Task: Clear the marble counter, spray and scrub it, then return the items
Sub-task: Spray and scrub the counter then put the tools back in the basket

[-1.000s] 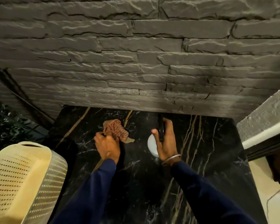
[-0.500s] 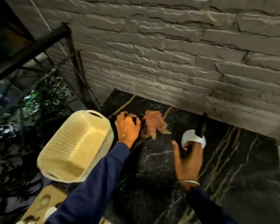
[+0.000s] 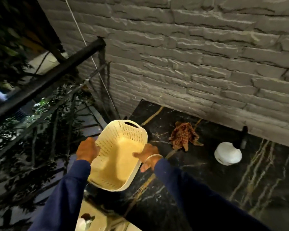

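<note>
Two hands [image 3: 88, 150] [image 3: 148, 155] grip one basket [image 3: 117, 157] beside one cloth [image 3: 183, 136], seemingly one bottle [image 3: 228, 153].

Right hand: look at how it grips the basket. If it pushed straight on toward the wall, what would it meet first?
Probably the crumpled cloth ahead of the right hand; depth is unclear.

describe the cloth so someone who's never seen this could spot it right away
Start at the grey stone wall and drop to the black marble counter at its foot. The cloth lies crumpled near the wall, between the cream basket and the white spray bottle. It alone is soft, brownish-red and patterned.
</note>
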Tool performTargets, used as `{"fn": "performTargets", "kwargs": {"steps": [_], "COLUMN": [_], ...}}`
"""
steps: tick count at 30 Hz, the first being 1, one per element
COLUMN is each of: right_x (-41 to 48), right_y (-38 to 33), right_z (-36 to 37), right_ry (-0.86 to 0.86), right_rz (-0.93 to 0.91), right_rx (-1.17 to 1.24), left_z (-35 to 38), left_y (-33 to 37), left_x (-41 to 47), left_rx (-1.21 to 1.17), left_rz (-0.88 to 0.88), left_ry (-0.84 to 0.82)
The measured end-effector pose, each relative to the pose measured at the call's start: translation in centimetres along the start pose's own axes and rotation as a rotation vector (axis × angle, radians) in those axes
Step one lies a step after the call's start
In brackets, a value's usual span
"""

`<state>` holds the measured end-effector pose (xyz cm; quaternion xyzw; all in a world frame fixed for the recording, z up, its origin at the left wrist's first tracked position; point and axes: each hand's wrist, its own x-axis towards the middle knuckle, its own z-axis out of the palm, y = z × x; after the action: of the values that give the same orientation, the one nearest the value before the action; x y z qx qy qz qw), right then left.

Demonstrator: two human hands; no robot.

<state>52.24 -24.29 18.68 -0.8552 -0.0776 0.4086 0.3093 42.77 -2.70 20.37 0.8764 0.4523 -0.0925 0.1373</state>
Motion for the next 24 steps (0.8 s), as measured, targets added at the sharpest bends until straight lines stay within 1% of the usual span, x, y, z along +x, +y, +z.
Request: {"fn": "performTargets", "kwargs": {"steps": [3,4,6,8,10,14,15,16,19,22,24], "right_x": [-0.6,-1.1,-2.7,-4.8,-7.1,-12.7,-14.3,-15.9,-20.3,-23.8,-26.0], "right_y": [0.2,0.3,1.7,4.0,7.2,14.6,16.5,18.6,26.1,32.7,35.5], "right_z": [1.2,0.8,-1.5,-4.3,-7.5,-13.6,-15.0,-16.3,-19.5,-21.9,-23.2], "right_ry": [0.077,0.103,0.165,0.186,0.182,0.266,0.280,0.303,0.356,0.372,0.370], "right_rz": [-0.006,-0.013,-0.015,-0.021,-0.001,0.077,0.118,0.160,0.296,0.397,0.436], "right_rx": [-0.023,-0.028,-0.071,-0.103,-0.047,-0.060,-0.072,-0.086,-0.140,-0.190,-0.168], "left_z": [-0.8,-1.3,-2.2,-2.5,-1.8,2.3,3.3,4.4,8.0,10.3,11.5], "left_y": [-0.4,0.0,1.5,3.6,5.9,11.0,12.8,14.6,19.7,23.9,25.9], "left_x": [-0.7,-1.1,-2.2,-4.1,-6.8,-12.5,-14.1,-15.9,-21.9,-28.0,-31.6], "left_rx": [0.047,0.043,0.080,0.125,0.069,-0.236,-0.291,-0.337,-0.341,-0.330,-0.336], "left_rz": [0.048,0.080,0.203,0.322,0.339,0.340,0.316,0.328,0.440,0.556,0.585], "left_ry": [0.071,0.075,0.035,-0.052,-0.177,-0.474,-0.535,-0.595,-0.697,-0.730,-0.761]}}
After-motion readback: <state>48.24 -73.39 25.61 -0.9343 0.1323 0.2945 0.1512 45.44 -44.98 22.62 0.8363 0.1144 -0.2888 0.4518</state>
